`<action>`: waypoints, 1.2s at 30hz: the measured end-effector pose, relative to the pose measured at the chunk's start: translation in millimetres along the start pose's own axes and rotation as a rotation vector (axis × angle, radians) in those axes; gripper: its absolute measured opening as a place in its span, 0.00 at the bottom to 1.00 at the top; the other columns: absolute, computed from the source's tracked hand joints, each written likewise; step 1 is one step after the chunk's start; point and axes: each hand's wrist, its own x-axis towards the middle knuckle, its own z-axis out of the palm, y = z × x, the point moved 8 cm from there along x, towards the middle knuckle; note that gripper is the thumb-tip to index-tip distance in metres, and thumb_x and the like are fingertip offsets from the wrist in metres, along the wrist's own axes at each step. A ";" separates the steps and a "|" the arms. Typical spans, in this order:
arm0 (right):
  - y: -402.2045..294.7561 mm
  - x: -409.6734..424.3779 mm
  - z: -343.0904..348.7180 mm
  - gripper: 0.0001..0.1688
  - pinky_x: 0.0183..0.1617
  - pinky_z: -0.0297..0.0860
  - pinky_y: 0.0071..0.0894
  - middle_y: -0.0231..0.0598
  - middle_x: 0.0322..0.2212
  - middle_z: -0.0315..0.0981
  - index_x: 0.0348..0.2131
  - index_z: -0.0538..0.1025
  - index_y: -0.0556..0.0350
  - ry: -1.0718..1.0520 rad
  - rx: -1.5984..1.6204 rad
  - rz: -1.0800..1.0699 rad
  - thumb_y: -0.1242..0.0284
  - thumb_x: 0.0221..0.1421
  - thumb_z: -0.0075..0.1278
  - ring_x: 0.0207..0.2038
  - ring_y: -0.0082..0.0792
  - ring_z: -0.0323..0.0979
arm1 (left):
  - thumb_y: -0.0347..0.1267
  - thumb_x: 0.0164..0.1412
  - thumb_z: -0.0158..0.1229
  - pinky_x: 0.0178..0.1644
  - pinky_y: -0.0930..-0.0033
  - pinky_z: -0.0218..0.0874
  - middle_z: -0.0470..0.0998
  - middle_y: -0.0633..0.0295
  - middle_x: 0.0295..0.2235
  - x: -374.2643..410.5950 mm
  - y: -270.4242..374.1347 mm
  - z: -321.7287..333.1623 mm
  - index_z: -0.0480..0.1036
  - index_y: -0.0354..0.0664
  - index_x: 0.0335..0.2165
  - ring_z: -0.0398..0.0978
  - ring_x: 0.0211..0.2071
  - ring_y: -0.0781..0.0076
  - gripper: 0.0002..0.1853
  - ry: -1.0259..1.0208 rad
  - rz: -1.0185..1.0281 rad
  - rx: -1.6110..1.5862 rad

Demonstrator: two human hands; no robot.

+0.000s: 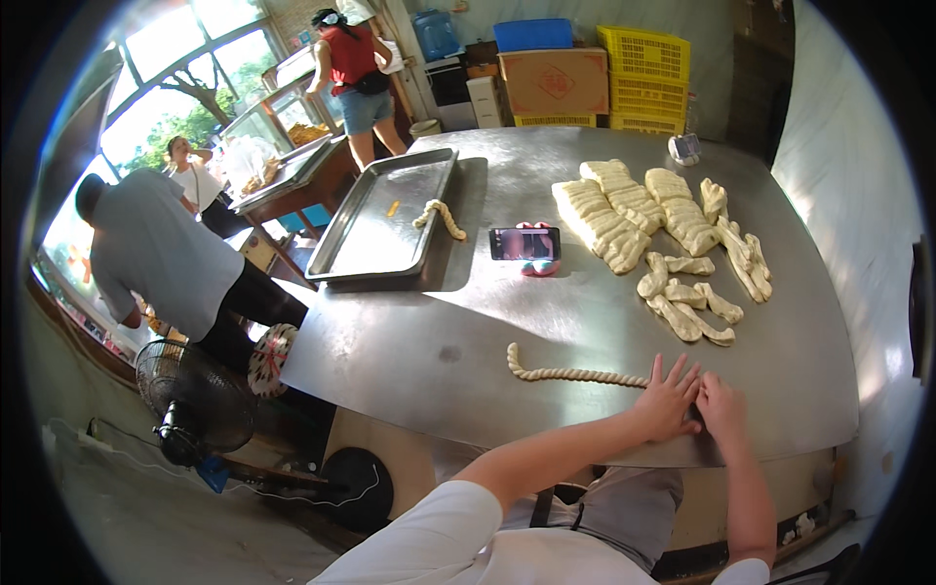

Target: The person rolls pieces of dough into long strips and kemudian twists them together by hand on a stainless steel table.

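Observation:
A long twisted rope of dough (578, 375) lies across the front of the steel table, its far left end bent upward. My left hand (667, 402) rests over the rope's right end, palm down with fingers spread. Right beside it is my right hand (720, 402), fingers curled down at the table; what lies under them is hidden. Beyond my hands sit several loose dough strips (684, 296), and behind those are scored slabs of dough (603, 223). More long strips (746, 256) lie to their right.
A metal baking tray (322, 270) stands at the left, a short dough twist (441, 216) hanging over its rim. A propped phone (525, 243) is mid-table; a small white device (685, 149) sits farther back. A fan (194, 402) and several people are to the left.

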 end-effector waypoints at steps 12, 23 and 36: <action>-21.7 3.4 -21.7 0.04 0.51 0.70 0.55 0.45 0.36 0.79 0.32 0.81 0.56 0.276 -0.184 -0.205 0.78 0.57 0.55 0.47 0.51 0.76 | 0.59 0.70 0.59 0.82 0.39 0.38 0.54 0.48 0.78 11.4 -10.9 -3.1 0.59 0.37 0.75 0.45 0.81 0.45 0.50 -0.101 -0.030 -0.062; -67.0 -87.6 -15.0 0.10 0.53 0.74 0.47 0.41 0.42 0.79 0.39 0.81 0.59 0.298 0.040 -0.367 0.81 0.55 0.60 0.50 0.48 0.77 | 0.34 0.63 0.69 0.81 0.37 0.46 0.70 0.50 0.70 -187.7 -158.9 -110.1 0.71 0.39 0.65 0.59 0.76 0.47 0.34 0.137 -0.045 0.058; -16.3 -101.3 34.9 0.31 0.77 0.57 0.64 0.55 0.71 0.66 0.69 0.70 0.63 0.135 -0.435 -0.172 0.67 0.74 0.49 0.75 0.54 0.59 | 0.35 0.70 0.65 0.51 0.54 0.76 0.85 0.59 0.50 -345.6 -259.4 -164.6 0.82 0.40 0.47 0.83 0.48 0.52 0.13 0.296 -0.281 0.315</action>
